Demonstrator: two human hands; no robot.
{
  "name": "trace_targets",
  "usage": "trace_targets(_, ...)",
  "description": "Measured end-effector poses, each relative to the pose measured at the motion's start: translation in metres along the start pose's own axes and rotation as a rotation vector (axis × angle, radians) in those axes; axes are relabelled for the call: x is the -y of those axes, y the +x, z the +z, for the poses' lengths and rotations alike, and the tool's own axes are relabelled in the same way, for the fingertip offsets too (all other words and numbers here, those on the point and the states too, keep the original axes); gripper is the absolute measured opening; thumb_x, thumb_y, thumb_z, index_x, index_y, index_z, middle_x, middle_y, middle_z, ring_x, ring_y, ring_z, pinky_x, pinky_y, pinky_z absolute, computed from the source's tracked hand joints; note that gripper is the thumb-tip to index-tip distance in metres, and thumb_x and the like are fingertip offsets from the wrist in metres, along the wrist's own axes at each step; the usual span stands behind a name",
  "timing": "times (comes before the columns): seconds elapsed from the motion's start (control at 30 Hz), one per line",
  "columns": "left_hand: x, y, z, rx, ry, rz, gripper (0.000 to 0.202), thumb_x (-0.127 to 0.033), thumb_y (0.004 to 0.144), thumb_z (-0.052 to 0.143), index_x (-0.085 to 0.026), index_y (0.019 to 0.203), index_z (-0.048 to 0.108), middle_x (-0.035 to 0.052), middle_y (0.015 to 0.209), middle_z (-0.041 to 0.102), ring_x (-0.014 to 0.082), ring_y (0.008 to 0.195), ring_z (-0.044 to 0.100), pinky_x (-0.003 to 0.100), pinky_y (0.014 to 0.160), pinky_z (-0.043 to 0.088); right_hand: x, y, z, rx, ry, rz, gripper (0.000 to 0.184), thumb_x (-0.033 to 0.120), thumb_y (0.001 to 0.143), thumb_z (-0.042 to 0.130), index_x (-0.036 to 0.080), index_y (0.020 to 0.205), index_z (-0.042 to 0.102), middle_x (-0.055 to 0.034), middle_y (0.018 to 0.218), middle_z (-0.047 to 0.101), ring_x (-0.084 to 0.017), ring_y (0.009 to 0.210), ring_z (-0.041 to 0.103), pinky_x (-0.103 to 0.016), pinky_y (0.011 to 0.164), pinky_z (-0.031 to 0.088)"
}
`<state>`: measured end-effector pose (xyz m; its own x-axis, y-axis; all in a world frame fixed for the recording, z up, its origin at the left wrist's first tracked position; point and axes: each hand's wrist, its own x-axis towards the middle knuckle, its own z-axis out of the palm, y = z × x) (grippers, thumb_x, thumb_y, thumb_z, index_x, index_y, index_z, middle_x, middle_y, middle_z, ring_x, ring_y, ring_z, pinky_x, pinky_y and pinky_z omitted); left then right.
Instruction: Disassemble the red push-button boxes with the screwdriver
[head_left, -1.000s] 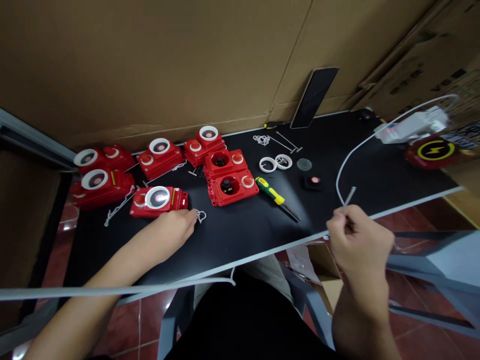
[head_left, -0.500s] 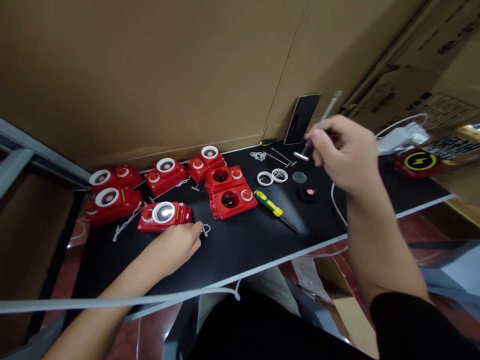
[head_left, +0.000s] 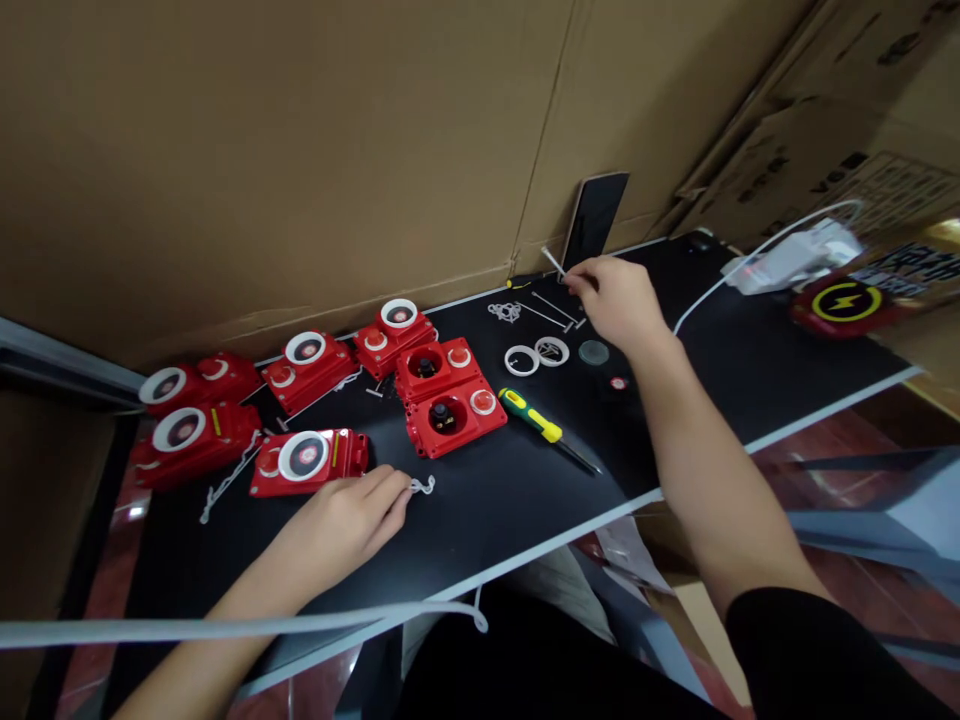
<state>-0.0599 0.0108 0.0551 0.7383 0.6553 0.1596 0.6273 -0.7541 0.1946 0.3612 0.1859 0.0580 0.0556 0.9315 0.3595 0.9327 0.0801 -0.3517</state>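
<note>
My left hand (head_left: 360, 515) is closed in a pinch on a white chain (head_left: 424, 486), whose loose end curls out past the fingertips. Just behind that hand lies a red alarm box (head_left: 345, 455) with a white-rimmed round window (head_left: 304, 457). Over the back of the table, my right hand (head_left: 619, 295) grips a thin metal rod (head_left: 553, 262); only one end shows, pointing up and left. Below it rest similar T-headed rods (head_left: 551, 316), two white rings (head_left: 521, 360) and a clear disc (head_left: 593, 352). Two red boxes (head_left: 461, 425) with open round holes sit between my hands.
A green-and-yellow screwdriver (head_left: 536, 418) lies mid-table. Several other red boxes (head_left: 315, 370) stand at the left and back. A phone (head_left: 595, 220) leans on the cardboard wall (head_left: 337, 150). At right are a white plug adapter (head_left: 795, 260) and its cable (head_left: 697, 305).
My right hand has moved left with the rod, which has turned from leaning right to leaning left. My left hand still pinches the chain. The view has shifted slightly.
</note>
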Motion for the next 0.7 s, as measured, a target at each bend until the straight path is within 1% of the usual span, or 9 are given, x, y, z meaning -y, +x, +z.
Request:
trace_targets(0.03, 0.001, 0.000, 0.000, 0.003, -0.006, -0.004, 0.022, -0.016, 0.116, 0.045, -0.020, 0.106, 0.064, -0.0003, 0.091, 0.076, 0.0162, 0.070, 0.078, 0.029, 0.066, 0.059, -0.002, 0.000, 0.004, 0.038, -0.056, -0.003, 0.026, 0.021, 0.107, 0.058, 0.019, 0.112, 0.083, -0.0151, 0.118, 0.085, -0.033, 0.109, 0.077, -0.040, 0.089, 0.054)
trace_targets(0.07, 0.001, -0.001, 0.000, 0.009, -0.005, -0.007, 0.021, -0.016, 0.115, 0.046, -0.021, 0.106, 0.065, -0.0001, 0.091, 0.076, 0.0160, 0.070, 0.078, 0.028, 0.067, 0.059, -0.003, 0.000, 0.008, 0.068, -0.082, 0.006, 0.027, 0.022, 0.107, 0.059, 0.019, 0.114, 0.085, -0.0154, 0.121, 0.084, -0.035, 0.112, 0.077, -0.041, 0.088, 0.053)
trace_targets(0.17, 0.001, -0.001, -0.001, 0.030, 0.013, -0.013, 0.020, -0.016, 0.114, 0.049, -0.021, 0.107, 0.066, 0.0005, 0.093, 0.077, 0.0154, 0.071, 0.077, 0.027, 0.069, 0.060, -0.003, -0.002, 0.018, 0.123, -0.141, 0.026, 0.030, 0.027, 0.109, 0.058, 0.020, 0.120, 0.086, -0.0147, 0.125, 0.084, -0.036, 0.108, 0.078, -0.041, 0.082, 0.052)
trace_targets(0.27, 0.000, -0.001, -0.001, 0.031, 0.028, -0.004, 0.021, -0.017, 0.115, 0.047, -0.021, 0.106, 0.066, 0.0007, 0.091, 0.076, 0.0154, 0.069, 0.076, 0.027, 0.068, 0.060, 0.002, -0.006, 0.022, 0.163, -0.209, 0.021, 0.033, 0.029, 0.110, 0.056, 0.021, 0.122, 0.086, -0.0142, 0.126, 0.083, -0.035, 0.107, 0.077, -0.040, 0.080, 0.051)
trace_targets(0.4, -0.002, 0.001, -0.001, 0.021, 0.040, 0.029, 0.025, -0.015, 0.116, 0.044, -0.019, 0.102, 0.065, -0.0002, 0.085, 0.072, 0.0167, 0.065, 0.074, 0.030, 0.063, 0.057, 0.009, -0.009, 0.024, 0.198, -0.292, 0.012, 0.036, 0.029, 0.111, 0.052, 0.019, 0.122, 0.085, -0.0169, 0.127, 0.082, -0.036, 0.105, 0.077, -0.039, 0.077, 0.050)
trace_targets(0.5, -0.003, 0.001, -0.001, 0.021, 0.064, 0.042, 0.026, -0.014, 0.115, 0.045, -0.019, 0.099, 0.064, -0.0008, 0.083, 0.069, 0.0170, 0.062, 0.072, 0.031, 0.060, 0.055, 0.012, -0.011, 0.024, 0.216, -0.333, 0.007, 0.036, 0.030, 0.110, 0.053, 0.017, 0.119, 0.085, -0.0191, 0.127, 0.081, -0.037, 0.105, 0.077, -0.039, 0.075, 0.049)
trace_targets(0.6, -0.003, 0.001, -0.001, 0.011, 0.087, 0.041, 0.025, -0.013, 0.114, 0.045, -0.019, 0.100, 0.065, -0.0005, 0.084, 0.069, 0.0170, 0.061, 0.071, 0.032, 0.059, 0.055, 0.012, -0.011, 0.023, 0.224, -0.352, 0.011, 0.035, 0.030, 0.110, 0.054, 0.017, 0.118, 0.085, -0.0190, 0.128, 0.080, -0.037, 0.106, 0.077, -0.039, 0.076, 0.050)
trace_targets(0.7, -0.002, 0.001, -0.001, -0.025, 0.111, 0.032, 0.027, -0.013, 0.116, 0.043, -0.018, 0.101, 0.065, 0.0000, 0.085, 0.070, 0.0170, 0.063, 0.073, 0.032, 0.060, 0.056, 0.012, -0.011, 0.018, 0.218, -0.359, 0.027, 0.034, 0.028, 0.109, 0.054, 0.017, 0.120, 0.084, -0.0181, 0.130, 0.080, -0.038, 0.108, 0.077, -0.040, 0.078, 0.052)
